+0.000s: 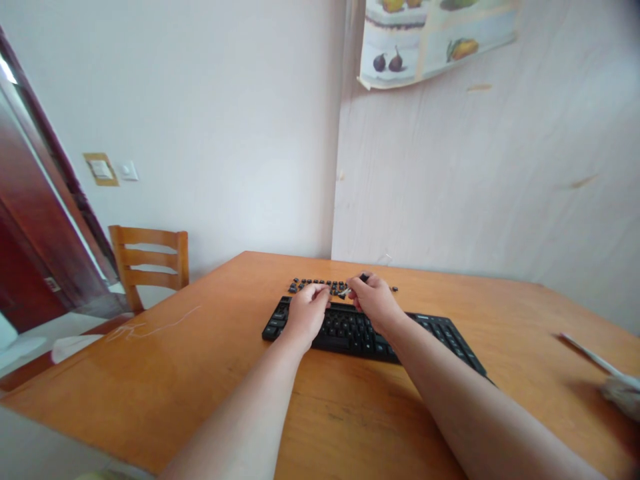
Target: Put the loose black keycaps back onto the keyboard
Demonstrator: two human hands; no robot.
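Head view: pinches a pale-tipped tool (345,292) in the right hand (373,300); presses finger and thumb of the left hand (307,310) together, cannot tell on what. Works above the far side of the black keyboard (345,330), with loose keycaps (293,288) toward the far edge of the table (165,373).

This looks like a room in a home, most likely a dining area: a plain wooden worktop (200,373) stands against a pale, marked wall (250,127), with a slatted wooden chair (155,258) near its left side. A fruit picture (435,40) hangs above, its lower edge curling, while a switch (101,169) and dark red woodwork (40,227) at the far left add to the household look.
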